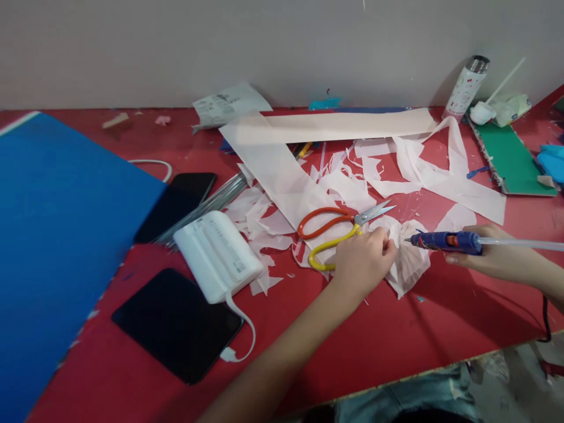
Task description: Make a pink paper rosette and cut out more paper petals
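Fingers (379, 244) pinch crinkled pink paper (409, 264) beside a blue plastic glue gun (446, 242).

A red bench (462, 311) carries pale pink tissue strips (326, 126) and a pale pink tissue bundle (408, 258). The scissors (335, 239) have one orange loop, one yellow loop and silver blades. The glue gun (447, 242) is dark blue with a red-orange collar. A vivid blue board (66, 247) lies beside a black tablet (174, 323) and a white power bank (218, 255). A green board (506, 158) has a speckled border, and a white spray can (465, 88) bears a small red print before a grey wall (282, 47).
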The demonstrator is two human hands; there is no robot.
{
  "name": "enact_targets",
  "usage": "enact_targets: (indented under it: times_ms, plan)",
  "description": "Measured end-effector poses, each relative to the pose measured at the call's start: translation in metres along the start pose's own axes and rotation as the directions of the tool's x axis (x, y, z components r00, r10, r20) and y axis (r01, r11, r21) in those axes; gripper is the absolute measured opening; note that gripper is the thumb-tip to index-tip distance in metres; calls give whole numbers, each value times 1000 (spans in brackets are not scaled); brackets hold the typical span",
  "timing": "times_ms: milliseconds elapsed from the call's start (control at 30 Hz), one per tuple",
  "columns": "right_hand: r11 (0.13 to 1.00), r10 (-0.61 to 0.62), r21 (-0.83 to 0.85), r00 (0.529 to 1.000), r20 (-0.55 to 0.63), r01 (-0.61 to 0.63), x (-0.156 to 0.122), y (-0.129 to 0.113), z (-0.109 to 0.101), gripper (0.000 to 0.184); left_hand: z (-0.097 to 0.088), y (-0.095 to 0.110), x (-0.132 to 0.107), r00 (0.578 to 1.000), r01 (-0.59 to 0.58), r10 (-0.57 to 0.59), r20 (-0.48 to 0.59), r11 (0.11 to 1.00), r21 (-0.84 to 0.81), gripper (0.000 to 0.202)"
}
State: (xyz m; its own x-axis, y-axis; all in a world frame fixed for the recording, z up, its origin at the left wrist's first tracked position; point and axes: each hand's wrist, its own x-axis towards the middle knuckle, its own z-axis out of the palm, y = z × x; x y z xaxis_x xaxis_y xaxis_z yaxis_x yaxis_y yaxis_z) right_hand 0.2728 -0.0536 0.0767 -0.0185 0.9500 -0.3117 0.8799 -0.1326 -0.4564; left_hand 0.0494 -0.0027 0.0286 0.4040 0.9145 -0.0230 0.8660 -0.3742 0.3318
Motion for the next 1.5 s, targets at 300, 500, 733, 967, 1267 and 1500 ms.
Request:
enact_targets:
  times_ms: [300, 500, 733, 967, 1267, 1500]
  plan:
    - [998, 58, 20, 998, 36, -58, -2, -4, -3, 47, -4, 5, 0, 1000, 11, -10, -21, 1000, 20, 25]
    - [998, 39, 53, 999, 25, -40, -7, -4, -6, 43, -8, 8, -1, 999, 40, -40, 2, 999, 4, 27]
    - [997, 43, 68, 999, -10, -42, -10, 1, -4, 41, -8, 10, 1, 999, 49, -48, 13, 998, -28, 26]
    - [989, 100, 109, 995, -22, -97, -12, 3, -4, 41, -9, 8, 1, 998, 54, -55, -42, 998, -21, 25]
    - [989, 39, 143, 996, -75, -28, -10, 13, 2, 37, -7, 10, 2, 996, 82, -81, 39, 997, -12, 25]
    - [991, 44, 129, 997, -65, -35, -10, 14, 1, 38, -5, 9, 1, 993, 84, -87, 77, 996, 42, 25]
